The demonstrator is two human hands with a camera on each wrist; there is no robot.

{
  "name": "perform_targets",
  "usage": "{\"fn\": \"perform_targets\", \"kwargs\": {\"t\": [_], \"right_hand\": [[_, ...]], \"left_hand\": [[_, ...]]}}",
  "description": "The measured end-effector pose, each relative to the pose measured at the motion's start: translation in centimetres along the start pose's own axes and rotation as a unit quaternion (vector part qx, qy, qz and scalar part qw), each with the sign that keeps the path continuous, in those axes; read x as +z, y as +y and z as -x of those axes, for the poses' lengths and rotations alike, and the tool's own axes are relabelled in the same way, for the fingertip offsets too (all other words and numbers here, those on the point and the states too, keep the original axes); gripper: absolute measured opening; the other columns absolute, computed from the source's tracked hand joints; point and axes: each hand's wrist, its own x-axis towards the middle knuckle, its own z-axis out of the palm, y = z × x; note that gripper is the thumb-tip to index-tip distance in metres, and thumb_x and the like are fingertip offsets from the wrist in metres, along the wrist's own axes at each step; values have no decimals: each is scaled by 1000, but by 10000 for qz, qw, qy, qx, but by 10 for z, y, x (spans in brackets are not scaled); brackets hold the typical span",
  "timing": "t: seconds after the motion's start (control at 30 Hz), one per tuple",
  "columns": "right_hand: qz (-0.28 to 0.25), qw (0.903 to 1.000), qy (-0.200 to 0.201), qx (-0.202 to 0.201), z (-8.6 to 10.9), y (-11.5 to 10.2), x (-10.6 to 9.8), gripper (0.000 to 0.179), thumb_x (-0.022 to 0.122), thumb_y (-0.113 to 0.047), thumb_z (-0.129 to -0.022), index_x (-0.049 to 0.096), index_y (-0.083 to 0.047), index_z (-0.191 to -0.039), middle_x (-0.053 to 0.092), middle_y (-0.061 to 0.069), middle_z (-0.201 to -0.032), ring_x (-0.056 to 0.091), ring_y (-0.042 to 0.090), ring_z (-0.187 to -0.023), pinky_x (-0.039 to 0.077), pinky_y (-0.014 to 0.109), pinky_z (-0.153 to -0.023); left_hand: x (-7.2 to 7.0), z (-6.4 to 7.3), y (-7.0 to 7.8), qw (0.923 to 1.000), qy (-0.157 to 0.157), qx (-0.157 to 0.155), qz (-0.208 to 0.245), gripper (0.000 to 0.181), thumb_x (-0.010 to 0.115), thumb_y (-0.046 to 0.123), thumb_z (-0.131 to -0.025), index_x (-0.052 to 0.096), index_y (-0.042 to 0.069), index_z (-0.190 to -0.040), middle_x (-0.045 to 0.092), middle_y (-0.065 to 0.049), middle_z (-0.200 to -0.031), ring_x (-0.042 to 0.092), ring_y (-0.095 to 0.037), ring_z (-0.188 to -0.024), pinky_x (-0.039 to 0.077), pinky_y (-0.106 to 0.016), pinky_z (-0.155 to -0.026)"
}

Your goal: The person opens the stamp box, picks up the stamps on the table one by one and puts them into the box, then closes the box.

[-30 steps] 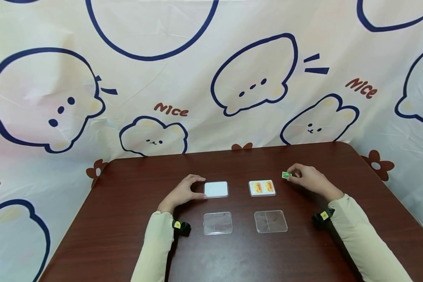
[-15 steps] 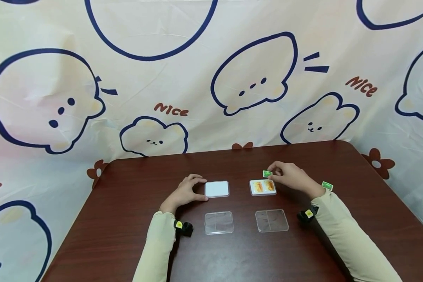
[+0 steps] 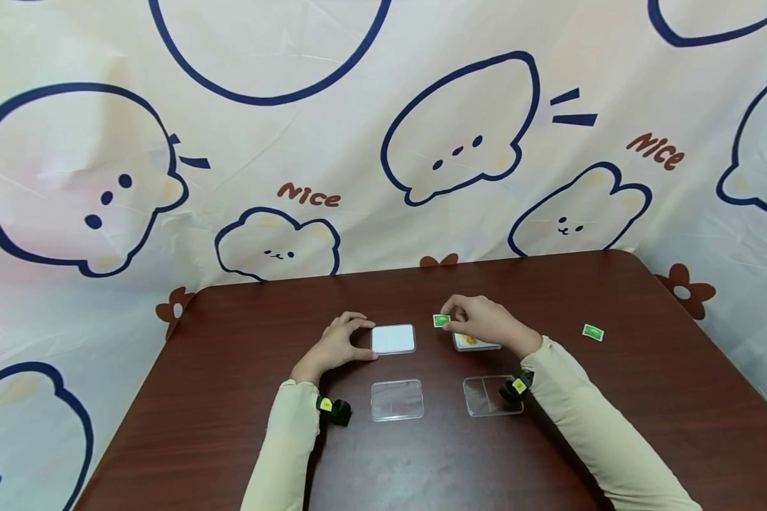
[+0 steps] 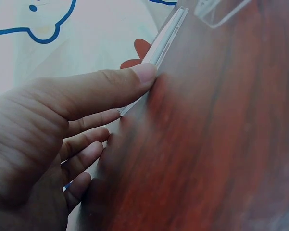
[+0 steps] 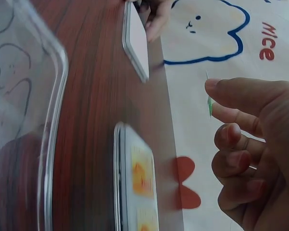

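My left hand (image 3: 332,346) holds a shallow clear plastic case with a white surface (image 3: 393,339) at its left end, thumb (image 4: 145,73) at the near edge and a finger at the far corner. Between thumb and forefinger, my right hand (image 3: 486,319) pinches a small green picture card (image 3: 441,321), seen nearly edge-on in the right wrist view. That card is raised above the table, between the two cases. Under the right hand lies a second case with orange pictures (image 5: 142,178), partly covered in the head view.
Two clear plastic lids or trays lie nearer me, the left one (image 3: 397,401) and the right one (image 3: 476,399), which the right wrist's camera partly covers. Another green card (image 3: 592,332) lies far right on the brown table (image 3: 422,461). A cartoon-printed cloth (image 3: 358,142) hangs behind.
My right hand has carried the green card leftward, from right of the orange-picture case across to its left side. The other green card has come into view. My left hand stays put.
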Motion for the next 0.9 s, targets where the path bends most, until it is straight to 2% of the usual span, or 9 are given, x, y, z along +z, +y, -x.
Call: {"fn": "perform_targets", "kwargs": {"t": [0.13, 0.37, 0.63, 0.9], "right_hand": [[98, 9999, -29, -116, -6, -10, 4, 25, 67, -31, -91, 65, -15, -110, 51, -4, -70, 42, 7, -55, 34, 23, -50], [-51, 9997, -143, -175, -17, -23, 14, 23, 66, -31, -91, 65, -16, -108, 49, -4, -69, 42, 8, -54, 34, 23, -50], [-64, 9997, -247, -58, -33, -34, 28, 22, 67, -30, -91, 65, -16, -109, 49, -4, -67, 40, 8, -54, 33, 23, -51], [37, 9993, -370, -11, -45, -45, 45, 22, 67, -31, -91, 66, -19, -109, 57, -4, -74, 49, 9, -59, 38, 25, -53]], "left_hand": [[0, 0, 0, 10000, 32, 12, -25, 62, 81, 32, -77, 58, 18, -133, 41, -3, -145, 32, -31, -137, 25, -57, -111], [0, -1, 1, 10000, 43, 16, -4, 60, 82, 31, -77, 59, 17, -131, 41, -4, -145, 33, -32, -137, 25, -57, -111], [2, -5, 2, 9999, 120, 77, -72, 59, 82, 32, -76, 61, 17, -129, 43, -5, -143, 35, -31, -134, 26, -54, -111], [1, -1, 0, 9999, 89, -4, -66, 57, 81, 32, -77, 61, 18, -129, 43, -4, -144, 35, -30, -134, 27, -55, -110]]}}
